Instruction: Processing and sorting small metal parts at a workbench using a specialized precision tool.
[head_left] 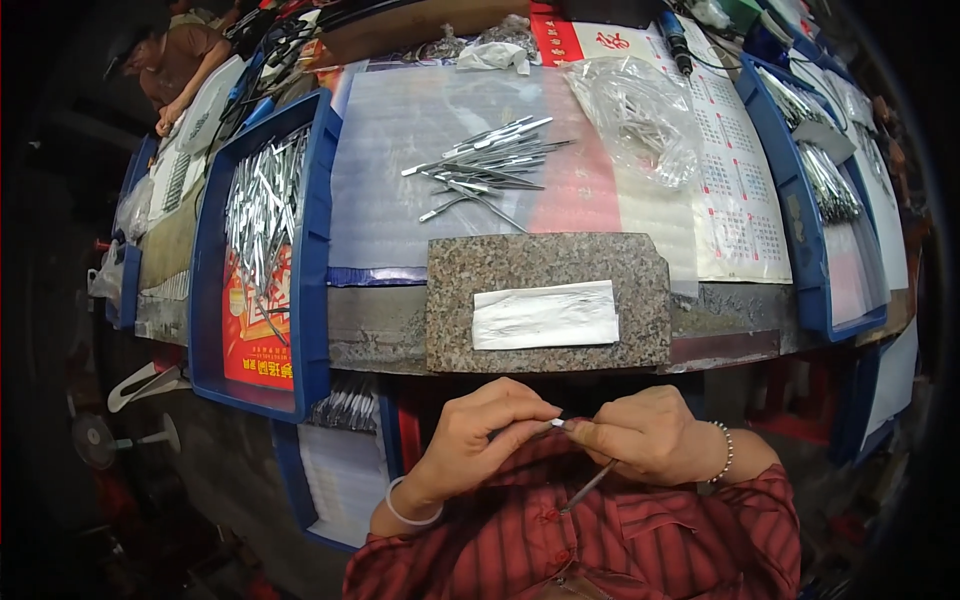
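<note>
Head: left hand [478,432], right hand [645,430], both grips pinching one metal piece [588,487]; one pad [545,316] on one slab [642,285].

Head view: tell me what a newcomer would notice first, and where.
The heap of slim metal pieces stands out first, lying on the sheeting towards the middle of the table. Nearer the person, a folded white pad lies on a speckled stone slab. Below that, the left hand and right hand meet at one slender rod, before a red striped shirt.
</note>
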